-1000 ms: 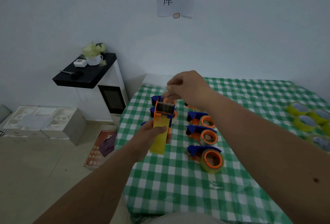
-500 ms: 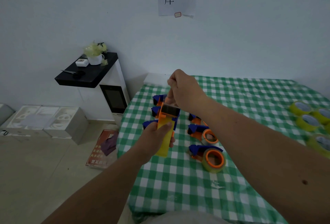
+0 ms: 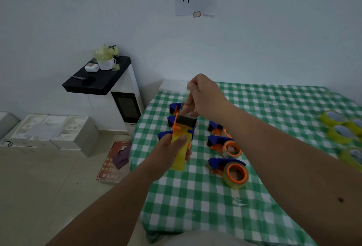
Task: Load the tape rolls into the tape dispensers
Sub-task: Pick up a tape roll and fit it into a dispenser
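Centre of the frame: our left hand point(image 3: 168, 153) gripped a tape dispenser point(image 3: 182, 138) with a yellow roll on it, held above the left edge of the surface point(image 3: 195, 206), cutter end up. Our right hand point(image 3: 203, 97) sat just above it, fingers curled in a pinch; we judged it was drawing the tape end up past the blade, but the strip was too thin and clear to confirm.

To do this step well: keep the left grip firm on the roll and body so nothing spins, pull the tape straight and centred over the roller, keep fingertips off the serrated edge, then press the tail down so it stays put.

Three loaded dispensers point(image 3: 229, 169) lay in a column right of centre. Loose yellow tape rolls point(image 3: 337, 126) sat at the right edge.

Hard to make out:
- The tape end itself, and whether the right hand really held it.
- More blue dispensers point(image 3: 174, 108) behind the hands were mostly blocked; we could not tell if they were loaded.
- Rolls at the right edge were cut off and blurred, count uncertain.
- Whether the roll was fully seated on the hub was hidden by the left hand.
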